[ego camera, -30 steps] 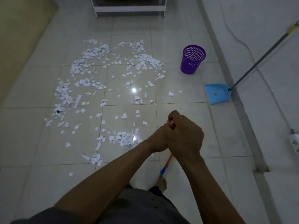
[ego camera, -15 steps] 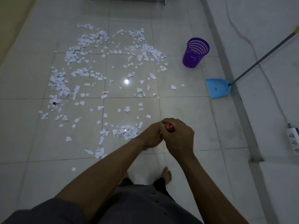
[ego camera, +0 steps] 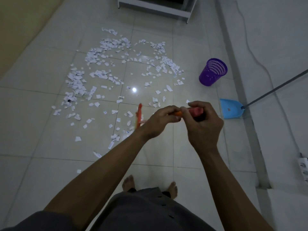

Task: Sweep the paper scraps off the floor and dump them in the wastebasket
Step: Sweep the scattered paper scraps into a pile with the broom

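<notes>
Both hands grip a broom handle seen almost end-on. My right hand (ego camera: 204,125) wraps the pink top end, and my left hand (ego camera: 160,120) holds the orange shaft just below it. The blurred orange broom head (ego camera: 138,118) shows left of my left hand, low over the floor. White paper scraps (ego camera: 106,67) lie scattered across the tiles ahead. A purple wastebasket (ego camera: 212,72) stands upright at the right. A blue dustpan (ego camera: 230,109) with a long grey handle (ego camera: 275,89) sits below it by the wall step.
A raised step (ego camera: 246,114) runs along the right with a white cable and a power strip (ego camera: 304,165) on it. White furniture legs (ego camera: 155,7) stand at the far end. My bare feet (ego camera: 128,182) are on the tiles below my hands.
My hands rose and spread slightly apart along the handle. The broom head swung out into view on the left. The view tilted up, showing the furniture again.
</notes>
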